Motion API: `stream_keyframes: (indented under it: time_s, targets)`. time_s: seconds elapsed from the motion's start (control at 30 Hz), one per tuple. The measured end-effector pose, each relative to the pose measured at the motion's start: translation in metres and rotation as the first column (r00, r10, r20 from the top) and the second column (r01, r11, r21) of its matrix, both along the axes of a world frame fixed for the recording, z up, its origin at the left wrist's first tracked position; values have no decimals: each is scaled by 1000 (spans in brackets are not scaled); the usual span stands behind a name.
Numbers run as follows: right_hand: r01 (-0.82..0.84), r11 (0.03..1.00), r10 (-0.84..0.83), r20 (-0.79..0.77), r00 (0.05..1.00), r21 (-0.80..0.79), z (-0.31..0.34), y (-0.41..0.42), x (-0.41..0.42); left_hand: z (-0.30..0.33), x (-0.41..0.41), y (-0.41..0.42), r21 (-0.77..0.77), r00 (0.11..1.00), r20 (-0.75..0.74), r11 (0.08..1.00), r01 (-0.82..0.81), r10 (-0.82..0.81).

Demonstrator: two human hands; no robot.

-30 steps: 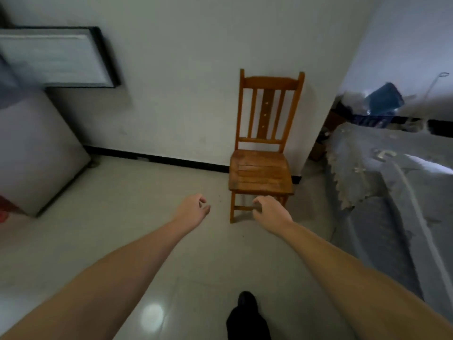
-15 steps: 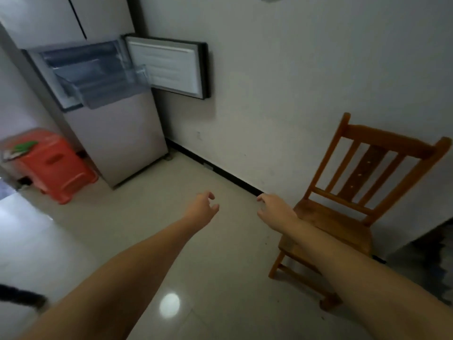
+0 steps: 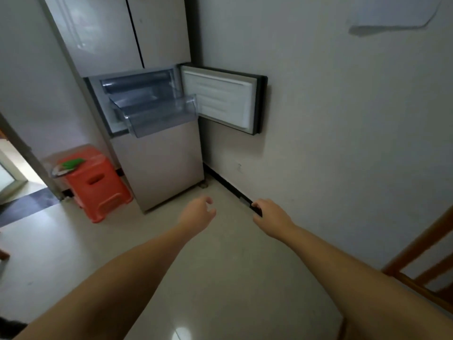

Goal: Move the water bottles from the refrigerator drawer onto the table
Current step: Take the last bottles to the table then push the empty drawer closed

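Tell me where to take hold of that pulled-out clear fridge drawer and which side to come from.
Take the clear drawer by its front lip, coming straight from the front and slightly above. It juts out of the open compartment with that rim nearest and tilted downward, while the open door blocks its right side. Both the left hand and the right hand hold nothing, so probably one at each front corner.

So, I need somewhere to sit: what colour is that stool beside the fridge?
Orange-red plastic stool, clearest in the head view.

Pale wall (image 3: 318,119), glossy tiled floor (image 3: 220,278), orange stool (image 3: 98,185), wooden chair (image 3: 421,263).
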State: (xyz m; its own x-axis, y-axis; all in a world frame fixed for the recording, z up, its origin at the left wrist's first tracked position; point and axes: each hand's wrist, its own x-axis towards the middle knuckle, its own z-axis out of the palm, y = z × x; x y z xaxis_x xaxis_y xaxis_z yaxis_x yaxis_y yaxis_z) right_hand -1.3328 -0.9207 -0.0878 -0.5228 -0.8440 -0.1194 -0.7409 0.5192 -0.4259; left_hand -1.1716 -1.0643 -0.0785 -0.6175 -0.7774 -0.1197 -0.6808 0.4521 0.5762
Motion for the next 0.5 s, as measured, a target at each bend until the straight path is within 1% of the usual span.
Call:
stream_keyframes:
  time_s: [0.07, 0.13, 0.37, 0.5]
  targets:
    - [-12, 1000, 12, -9, 1000, -22, 4, -47, -15, 14, -12, -49, -63, 1000, -18, 998, -4, 3]
    - [-33, 999, 32, -13, 999, -32, 7, -82, -21, 21, -17, -85, -78, 999, -27, 997, -21, 19]
    - [-141, 990, 141, 1, 990, 25, -5, -203, -58, 1, -34, -188, -36, 995, 33, 995, -94, 96]
    - [-213, 977, 213, -1, 977, -15, -7, -285, -100, -4, -64, -256, -45, 988, 44, 988, -147, 149]
